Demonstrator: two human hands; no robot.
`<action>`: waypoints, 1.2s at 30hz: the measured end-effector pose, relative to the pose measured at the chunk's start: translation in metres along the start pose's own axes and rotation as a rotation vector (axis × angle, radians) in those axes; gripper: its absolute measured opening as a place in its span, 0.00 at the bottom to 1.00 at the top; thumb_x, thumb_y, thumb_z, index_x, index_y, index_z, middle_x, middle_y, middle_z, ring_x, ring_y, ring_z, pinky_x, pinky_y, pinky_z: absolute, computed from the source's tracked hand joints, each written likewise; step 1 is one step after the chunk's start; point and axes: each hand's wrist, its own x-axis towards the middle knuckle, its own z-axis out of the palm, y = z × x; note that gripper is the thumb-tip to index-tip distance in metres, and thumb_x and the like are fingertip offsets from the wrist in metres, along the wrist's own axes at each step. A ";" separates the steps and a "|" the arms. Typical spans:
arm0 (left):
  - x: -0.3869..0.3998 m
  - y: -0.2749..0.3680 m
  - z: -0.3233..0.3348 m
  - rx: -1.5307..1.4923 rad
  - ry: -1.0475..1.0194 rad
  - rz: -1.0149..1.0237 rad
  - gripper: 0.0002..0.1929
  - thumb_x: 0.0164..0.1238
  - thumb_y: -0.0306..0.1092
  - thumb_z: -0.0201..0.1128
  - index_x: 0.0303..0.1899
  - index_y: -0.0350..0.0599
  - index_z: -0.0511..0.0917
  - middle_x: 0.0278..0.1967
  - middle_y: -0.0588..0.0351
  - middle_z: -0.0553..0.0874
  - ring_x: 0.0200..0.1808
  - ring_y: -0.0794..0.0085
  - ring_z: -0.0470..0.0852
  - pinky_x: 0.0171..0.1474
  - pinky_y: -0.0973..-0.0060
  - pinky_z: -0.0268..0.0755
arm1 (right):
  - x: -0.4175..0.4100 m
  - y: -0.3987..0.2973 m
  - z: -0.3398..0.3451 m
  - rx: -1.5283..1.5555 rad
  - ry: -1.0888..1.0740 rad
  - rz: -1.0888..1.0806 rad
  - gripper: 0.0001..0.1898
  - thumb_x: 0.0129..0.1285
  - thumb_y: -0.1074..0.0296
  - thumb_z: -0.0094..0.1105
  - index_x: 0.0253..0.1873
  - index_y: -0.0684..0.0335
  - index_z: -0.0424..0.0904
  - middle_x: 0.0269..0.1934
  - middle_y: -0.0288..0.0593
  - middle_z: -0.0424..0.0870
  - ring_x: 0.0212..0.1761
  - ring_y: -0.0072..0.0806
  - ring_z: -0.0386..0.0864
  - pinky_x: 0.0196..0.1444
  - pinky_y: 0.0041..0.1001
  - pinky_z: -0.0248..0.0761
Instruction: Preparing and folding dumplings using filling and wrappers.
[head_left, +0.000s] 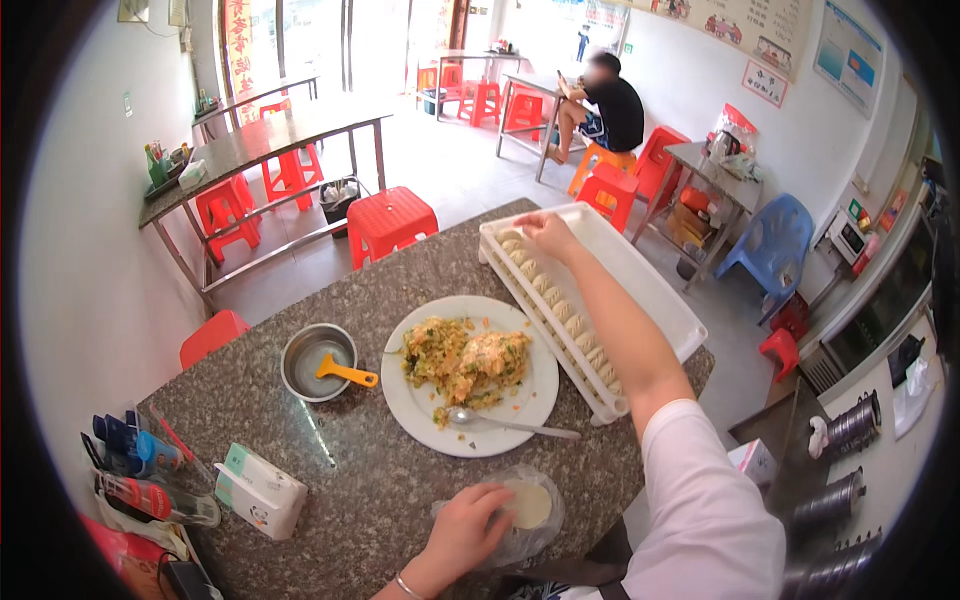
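Note:
My left hand (469, 529) rests at the edge of a round pale dough wrapper (533, 504), fingers curled, thumb apart. The wrapper lies on a clear plastic bag (517, 553) at the counter's near side. My right hand (553, 238) reaches to the far end of a row of pleated dumplings (562, 309) in a white plastic tray (645, 281). Its fingertips are low over the row; whether they hold a dumpling is hidden. Between the hands stands a white plate (403, 429) of chopped, mixed filling (487, 360), with a metal spoon (517, 426) leaning on its rim.
A metal bowl (291, 375) holding a yellow-handled tool (346, 371) is left of the plate. A tissue pack (262, 491) and glass bottle (161, 501) lie on the speckled counter (345, 442). Beyond are a red stool (391, 217) and a seated person (616, 105).

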 end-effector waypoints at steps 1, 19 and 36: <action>0.000 0.000 0.002 0.065 0.027 0.032 0.15 0.56 0.30 0.66 0.45 0.42 0.79 0.45 0.50 0.82 0.44 0.58 0.82 0.47 0.68 0.76 | -0.004 0.005 -0.006 -0.012 0.085 -0.110 0.08 0.63 0.70 0.58 0.45 0.62 0.83 0.31 0.37 0.84 0.31 0.17 0.77 0.37 0.23 0.71; 0.007 0.002 0.011 0.202 0.060 -0.062 0.26 0.45 0.29 0.72 0.50 0.42 0.75 0.44 0.50 0.80 0.44 0.56 0.80 0.46 0.64 0.75 | -0.386 -0.095 0.038 0.068 -0.182 0.033 0.10 0.59 0.70 0.62 0.44 0.67 0.79 0.34 0.44 0.81 0.34 0.30 0.80 0.39 0.27 0.73; -0.002 0.008 0.005 -0.957 0.096 -0.308 0.10 0.67 0.26 0.60 0.48 0.35 0.73 0.46 0.53 0.81 0.46 0.75 0.81 0.48 0.75 0.77 | -0.393 -0.112 0.049 1.461 -0.199 0.311 0.06 0.70 0.67 0.54 0.45 0.61 0.74 0.39 0.33 0.79 0.43 0.18 0.76 0.49 0.22 0.71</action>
